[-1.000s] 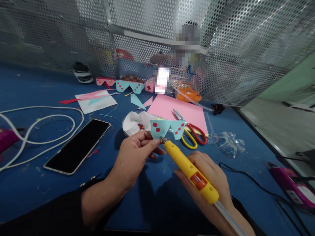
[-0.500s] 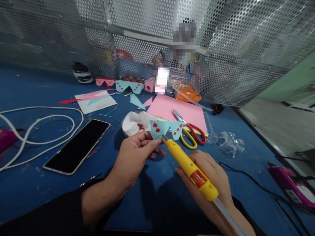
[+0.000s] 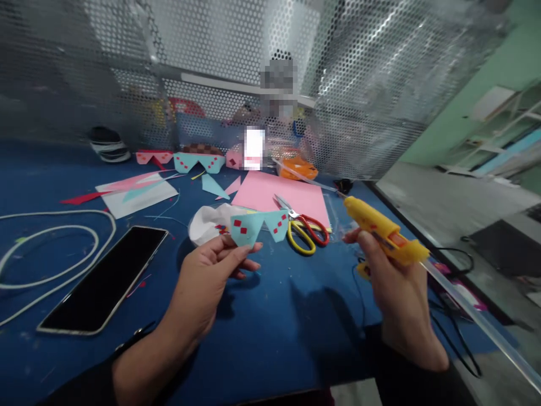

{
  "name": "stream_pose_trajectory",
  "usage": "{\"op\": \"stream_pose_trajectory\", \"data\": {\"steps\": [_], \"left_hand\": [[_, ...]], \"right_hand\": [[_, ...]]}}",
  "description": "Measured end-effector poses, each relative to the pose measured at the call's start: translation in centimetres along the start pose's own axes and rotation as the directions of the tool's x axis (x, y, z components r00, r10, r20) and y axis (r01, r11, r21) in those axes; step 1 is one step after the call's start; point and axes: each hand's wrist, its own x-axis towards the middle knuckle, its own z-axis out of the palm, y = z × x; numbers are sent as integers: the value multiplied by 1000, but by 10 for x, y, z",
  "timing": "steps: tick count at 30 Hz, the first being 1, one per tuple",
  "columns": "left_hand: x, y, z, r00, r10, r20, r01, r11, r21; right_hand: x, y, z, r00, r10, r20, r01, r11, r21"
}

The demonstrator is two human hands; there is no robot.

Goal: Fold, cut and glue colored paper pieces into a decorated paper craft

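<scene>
Pinched at its lower left edge, a light-blue paper mask (image 3: pixel 248 226) with small red squares is held up by my left hand (image 3: pixel 211 270). My right hand (image 3: pixel 393 287) grips a yellow hot glue gun (image 3: pixel 376 225), raised off to the right and apart from the mask. A clear glue stick (image 3: pixel 473 310) trails out of the gun's back end. Just behind the mask are scissors (image 3: pixel 302 231) with one red and one yellow handle, lying partly on pink paper (image 3: pixel 274 194). A white crumpled wrapper (image 3: pixel 207 223) rests by my left fingertips.
A phone (image 3: pixel 105 276) and a looped white cable (image 3: pixel 51 217) lie at the left. Paper scraps (image 3: pixel 139 194) and finished-looking masks (image 3: pixel 198 162) are farther back. An orange packet (image 3: pixel 298 168) stands near the perforated metal screen (image 3: pixel 236 45). Black cords (image 3: pixel 456 338) hang at the right.
My right hand has carried the glue gun up and right, away from the mask, where its nozzle touched before. My left hand still holds the mask. The view has turned to the right.
</scene>
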Motion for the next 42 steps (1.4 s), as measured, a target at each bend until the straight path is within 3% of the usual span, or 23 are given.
{"op": "stream_pose_trajectory", "data": {"steps": [2,3,4,10,14,18,22,27,29,31,33,35,38,39,42], "left_hand": [[0,2,-2,1000,10,-14,-11,1000,-8],[0,3,-2,1000,13,-19,-13,1000,-14],[0,4,-3,1000,16,-20,-16,1000,-22],[-3,16,-9,997,46,-58,-51,995,-83],[-2,24,-18,993,58,-108,-70,991,-111],[-1,32,-32,985,82,-153,-107,981,-163],[-1,37,-45,973,90,-214,-137,966,-218],[-4,38,-53,962,65,-265,-134,958,-252],[-4,37,-54,957,44,-287,-124,956,-265],[-4,37,-54,951,21,-307,-115,950,-290],[-5,36,-54,945,6,-326,-115,941,-317],[-6,36,-55,941,1,-337,-121,935,-334],[-6,36,-57,935,7,-355,-135,932,-337],[-6,36,-58,933,10,-360,-141,930,-339],[-3,36,-59,926,38,-375,-182,916,-358]], "right_hand": [[21,13,-8,998,-43,48,54,969,-242],[31,21,-11,995,-56,88,90,890,-447],[42,29,-13,995,-37,90,80,842,-533],[84,73,-1,987,25,157,106,628,-771],[95,91,2,966,102,237,142,557,-818],[99,97,-8,925,148,351,216,555,-804],[97,100,-12,911,37,411,316,578,-753],[94,105,-14,927,-84,365,343,585,-735],[88,93,-18,927,-134,349,359,586,-727],[75,65,-19,913,-200,356,400,608,-685],[58,22,-15,868,-333,369,490,695,-526],[41,-25,1,757,-480,444,617,750,-240],[27,-81,45,459,-660,595,772,628,101],[26,-93,63,391,-678,623,797,587,138],[29,-112,113,249,-621,743,839,522,155]]}}
